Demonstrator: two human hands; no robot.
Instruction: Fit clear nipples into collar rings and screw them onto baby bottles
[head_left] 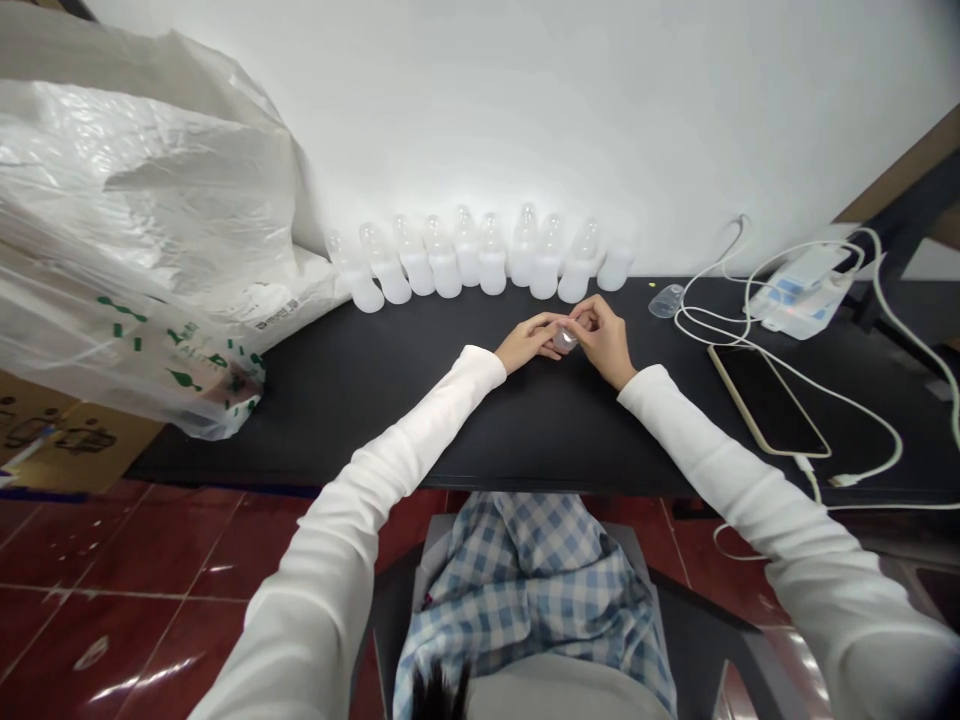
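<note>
Held piece (565, 341) shiny, see-through; bottles (492, 272) smooth plastic; bag (150, 180) crinkled, glossy plastic; tabletop (390, 370) matt.

A desk (420, 390) and tiled floor (191, 565) suggest a workroom.

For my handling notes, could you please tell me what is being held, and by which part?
The left hand and right hand hold a small clear piece between their fingers; which part of it they grip is too small to tell.
</note>
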